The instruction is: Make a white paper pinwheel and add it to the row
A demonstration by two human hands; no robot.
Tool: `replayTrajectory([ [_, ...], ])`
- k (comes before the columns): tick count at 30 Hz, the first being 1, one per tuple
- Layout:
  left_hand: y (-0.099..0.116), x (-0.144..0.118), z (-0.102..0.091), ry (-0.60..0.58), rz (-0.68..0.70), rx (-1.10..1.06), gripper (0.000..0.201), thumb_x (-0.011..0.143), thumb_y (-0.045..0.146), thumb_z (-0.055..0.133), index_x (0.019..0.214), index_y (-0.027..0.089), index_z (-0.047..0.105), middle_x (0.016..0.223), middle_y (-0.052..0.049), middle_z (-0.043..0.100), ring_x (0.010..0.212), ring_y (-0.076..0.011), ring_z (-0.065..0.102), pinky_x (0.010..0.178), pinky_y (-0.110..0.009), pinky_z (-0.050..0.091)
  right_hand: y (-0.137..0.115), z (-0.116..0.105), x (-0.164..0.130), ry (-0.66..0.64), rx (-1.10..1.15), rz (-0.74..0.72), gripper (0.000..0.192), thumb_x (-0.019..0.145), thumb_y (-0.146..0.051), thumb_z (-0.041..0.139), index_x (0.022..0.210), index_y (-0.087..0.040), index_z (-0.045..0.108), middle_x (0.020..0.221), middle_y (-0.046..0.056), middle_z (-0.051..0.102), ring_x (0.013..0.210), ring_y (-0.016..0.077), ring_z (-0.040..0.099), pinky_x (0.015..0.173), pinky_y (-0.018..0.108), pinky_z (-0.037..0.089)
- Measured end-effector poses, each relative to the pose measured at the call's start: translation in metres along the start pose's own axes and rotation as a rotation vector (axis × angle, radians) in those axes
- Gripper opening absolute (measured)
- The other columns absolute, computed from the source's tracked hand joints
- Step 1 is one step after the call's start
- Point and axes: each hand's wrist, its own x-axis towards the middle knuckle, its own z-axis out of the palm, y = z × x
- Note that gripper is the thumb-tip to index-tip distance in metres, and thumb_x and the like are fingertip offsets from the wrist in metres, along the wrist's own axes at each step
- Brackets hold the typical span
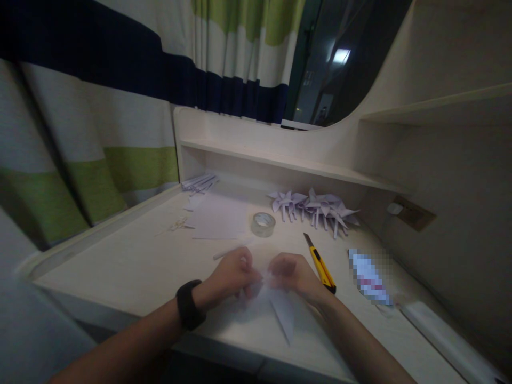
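My left hand (232,274), with a dark band on its wrist, is closed with its fingertips pinching a piece of white paper (283,313) near the desk's front. Facing it, my right hand (294,274) is curled and closed on the same paper. A pointed flap of the paper hangs below my right hand. The fingertips are smeared by motion, so the folds between them are unclear. A thin white paper stick (224,253) lies just beyond my left hand. The yellow utility knife (321,264) rests right of my right hand, its blade pointing away.
Beyond my hands stands a roll of clear tape (263,224). White paper sheets (220,216) lie left of it, with rolled paper sticks (199,183) behind. Several paper pinwheels (314,205) are heaped at the back right. A long white object (444,333) lies along the right side.
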Motion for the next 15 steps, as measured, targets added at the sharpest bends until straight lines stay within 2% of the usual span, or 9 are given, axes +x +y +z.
replayTrajectory([
  [4, 0.002, -0.002, 0.000, -0.022, 0.010, -0.014, 0.031, 0.061, 0.021, 0.064, 0.074, 0.021, 0.036, 0.046, 0.005, 0.057, 0.035, -0.0117, 0.053, 0.032, -0.016, 0.034, 0.003, 0.000, 0.000, -0.014, 0.033, 0.023, 0.033, 0.051, -0.029, 0.084, 0.074, -0.014, 0.065, 0.062, -0.001, 0.061, 0.052, 0.0093, 0.052, 0.049, 0.021, 0.041],
  [9, 0.000, -0.003, 0.000, -0.049, 0.022, -0.006, 0.027, 0.062, 0.018, 0.062, 0.072, 0.021, 0.036, 0.042, 0.006, 0.054, 0.033, -0.0095, 0.048, 0.033, -0.015, 0.033, 0.009, 0.000, 0.003, -0.007, -0.015, -0.026, 0.035, 0.050, -0.031, 0.084, 0.075, -0.015, 0.066, 0.064, -0.002, 0.060, 0.057, 0.0099, 0.053, 0.053, 0.022, 0.043],
  [15, -0.003, -0.003, -0.003, -0.152, 0.032, -0.015, 0.025, 0.069, 0.024, 0.062, 0.078, 0.021, 0.039, 0.047, 0.007, 0.054, 0.034, -0.0095, 0.048, 0.036, -0.017, 0.035, 0.011, 0.001, 0.004, -0.015, -0.080, -0.040, 0.035, 0.052, -0.036, 0.083, 0.074, -0.015, 0.066, 0.059, -0.003, 0.057, 0.052, 0.0089, 0.050, 0.047, 0.020, 0.040],
])
